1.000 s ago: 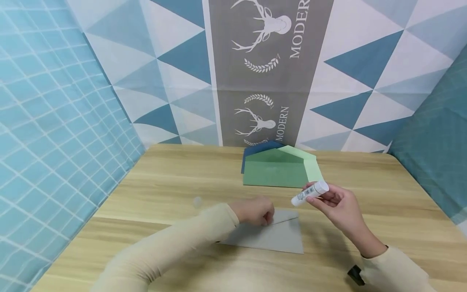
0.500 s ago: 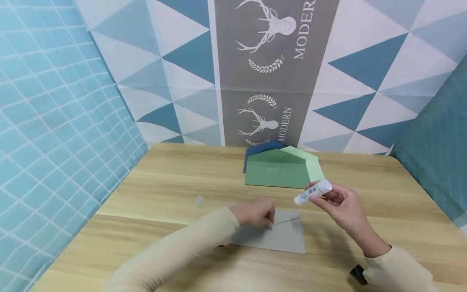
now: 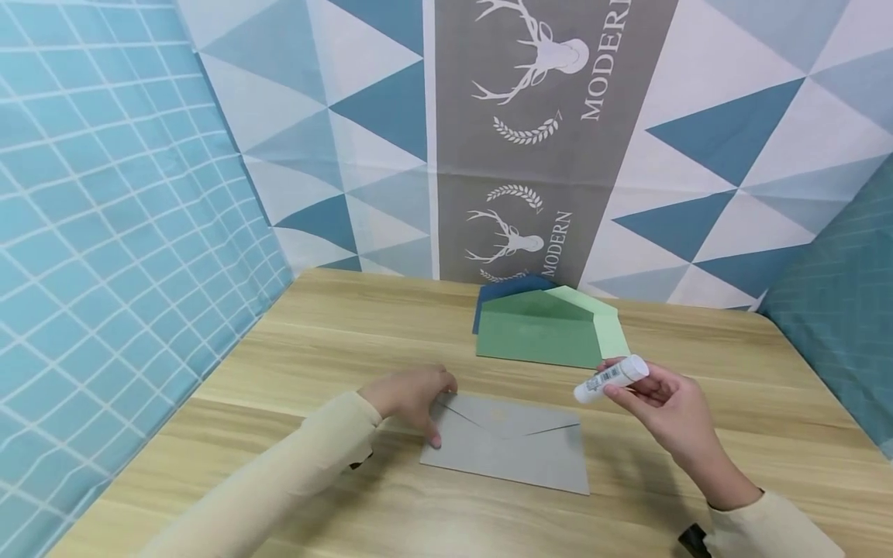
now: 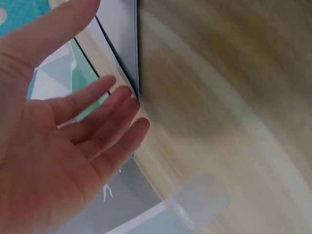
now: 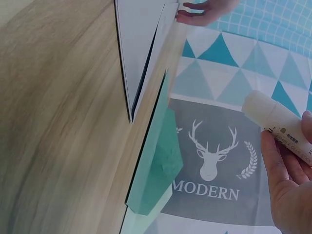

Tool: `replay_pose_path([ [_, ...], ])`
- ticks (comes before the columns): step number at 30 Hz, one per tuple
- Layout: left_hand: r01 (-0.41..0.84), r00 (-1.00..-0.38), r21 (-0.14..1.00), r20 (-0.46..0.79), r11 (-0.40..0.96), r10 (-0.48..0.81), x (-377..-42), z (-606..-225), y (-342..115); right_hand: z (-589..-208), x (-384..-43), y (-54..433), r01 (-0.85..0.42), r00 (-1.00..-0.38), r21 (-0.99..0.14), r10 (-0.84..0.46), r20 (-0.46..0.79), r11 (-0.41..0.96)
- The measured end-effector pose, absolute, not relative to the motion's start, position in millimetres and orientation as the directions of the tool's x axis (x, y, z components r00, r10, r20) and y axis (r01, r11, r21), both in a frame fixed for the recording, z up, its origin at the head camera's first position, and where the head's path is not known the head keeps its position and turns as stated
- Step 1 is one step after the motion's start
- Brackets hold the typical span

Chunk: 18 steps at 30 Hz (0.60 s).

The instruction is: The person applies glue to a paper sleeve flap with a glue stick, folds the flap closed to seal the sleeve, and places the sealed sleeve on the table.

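A grey envelope (image 3: 516,461) lies on the table with its pointed flap folded down. My left hand (image 3: 408,395) is at its left edge, fingers spread and lightly bent, thumb by the lower left side. In the left wrist view the left palm (image 4: 58,161) faces the camera, and the fingertips reach the envelope's corner. My right hand (image 3: 673,418) pinches a white glue stick (image 3: 610,378) between thumb and fingers, raised to the right of the envelope. Its printed label shows in the right wrist view.
Behind the grey envelope lie a dark green envelope (image 3: 537,337), a light green one (image 3: 611,337) and a blue one (image 3: 512,288), overlapping. A translucent cap (image 4: 202,200) stands on the wooden table beyond the left hand. Patterned cloth (image 3: 377,139) borders the table.
My left hand has moved left from the middle of the flap to the envelope's left edge, its fingers opening out. The right hand still holds the glue stick. The head view has shifted slightly.
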<state>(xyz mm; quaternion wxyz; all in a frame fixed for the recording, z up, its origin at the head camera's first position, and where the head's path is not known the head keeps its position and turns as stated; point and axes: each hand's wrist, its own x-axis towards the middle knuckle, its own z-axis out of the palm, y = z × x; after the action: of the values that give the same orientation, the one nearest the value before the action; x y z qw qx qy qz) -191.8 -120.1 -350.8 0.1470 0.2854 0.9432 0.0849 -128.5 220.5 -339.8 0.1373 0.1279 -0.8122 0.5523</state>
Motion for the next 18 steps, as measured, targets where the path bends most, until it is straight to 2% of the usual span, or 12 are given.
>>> replay_pose_path([
  [7, 0.524, -0.806, 0.19, -0.203, 0.83, 0.555, -192, -359, -115, -340, -127, 221, -0.354, -0.932, -0.872, -0.049, 0.36, 0.337],
  [13, 0.492, -0.817, 0.202, -0.23, 0.847, 0.529, -196, -357, -109, -342, -127, 225, -0.354, -0.931, -0.872, -0.043, 0.362, 0.337],
  [16, 0.485, -0.802, 0.264, -0.246, 0.834, 0.544, -198, -354, -109, -343, -127, 227, -0.356, -0.931, -0.877, -0.043, 0.362, 0.322],
  [18, 0.463, -0.782, 0.368, -0.26, 0.806, 0.567, -201, -350, -111, -343, -127, 229, -0.355, -0.932, -0.884, -0.045, 0.359, 0.304],
])
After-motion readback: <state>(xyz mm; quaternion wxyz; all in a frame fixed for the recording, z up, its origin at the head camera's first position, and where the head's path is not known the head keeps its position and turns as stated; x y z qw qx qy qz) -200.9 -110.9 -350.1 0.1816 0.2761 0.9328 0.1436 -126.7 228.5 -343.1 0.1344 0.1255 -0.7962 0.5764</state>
